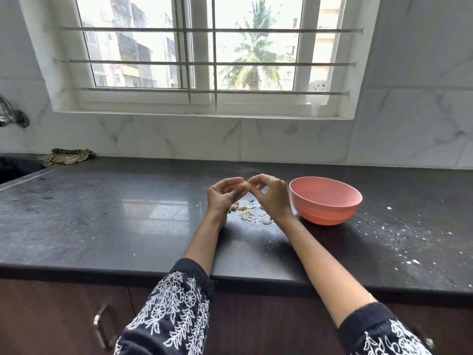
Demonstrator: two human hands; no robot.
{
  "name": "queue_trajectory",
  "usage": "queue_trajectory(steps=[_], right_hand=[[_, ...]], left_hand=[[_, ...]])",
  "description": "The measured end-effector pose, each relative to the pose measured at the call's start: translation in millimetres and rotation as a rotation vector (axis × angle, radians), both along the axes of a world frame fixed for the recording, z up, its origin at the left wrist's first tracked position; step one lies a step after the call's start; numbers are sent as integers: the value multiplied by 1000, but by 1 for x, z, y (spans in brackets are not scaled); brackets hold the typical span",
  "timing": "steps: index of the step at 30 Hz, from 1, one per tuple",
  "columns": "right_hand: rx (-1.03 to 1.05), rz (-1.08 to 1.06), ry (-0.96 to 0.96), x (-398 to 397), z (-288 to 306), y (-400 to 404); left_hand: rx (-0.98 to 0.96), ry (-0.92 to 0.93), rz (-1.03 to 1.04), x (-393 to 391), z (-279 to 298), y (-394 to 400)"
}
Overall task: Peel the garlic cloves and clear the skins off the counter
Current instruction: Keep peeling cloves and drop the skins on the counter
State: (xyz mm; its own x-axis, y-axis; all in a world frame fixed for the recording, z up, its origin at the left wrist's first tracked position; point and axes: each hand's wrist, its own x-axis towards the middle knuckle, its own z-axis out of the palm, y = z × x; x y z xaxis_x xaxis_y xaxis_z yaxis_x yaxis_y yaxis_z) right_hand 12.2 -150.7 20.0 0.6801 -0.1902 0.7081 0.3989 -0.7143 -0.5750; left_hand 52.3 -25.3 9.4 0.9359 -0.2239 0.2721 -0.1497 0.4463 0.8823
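Garlic clove (245, 185) mostly hidden, pinched between left hand (222, 194), right hand (271, 193).

striped cloth (67, 156), barred window (199, 57)

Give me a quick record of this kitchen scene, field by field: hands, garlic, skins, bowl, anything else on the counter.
left hand: pinches garlic clove
right hand: pinches same clove
garlic clove: held above counter, between both hands
skins: scattered with loose cloves on counter, below hands
bowl: pink, upright, right of hands; contents not visible
cloth: striped, back left by sink
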Motion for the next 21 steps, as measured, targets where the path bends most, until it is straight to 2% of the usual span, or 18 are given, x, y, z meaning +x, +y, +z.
queue_trajectory(steps=[5,21], right_hand=[[-33,-4,4,-1,1,1],[-257,-85,-7,-5,-1,-1]], left_hand=[[-71,-2,1,-1,2,1],[-6,-32,42,0,1,0]])
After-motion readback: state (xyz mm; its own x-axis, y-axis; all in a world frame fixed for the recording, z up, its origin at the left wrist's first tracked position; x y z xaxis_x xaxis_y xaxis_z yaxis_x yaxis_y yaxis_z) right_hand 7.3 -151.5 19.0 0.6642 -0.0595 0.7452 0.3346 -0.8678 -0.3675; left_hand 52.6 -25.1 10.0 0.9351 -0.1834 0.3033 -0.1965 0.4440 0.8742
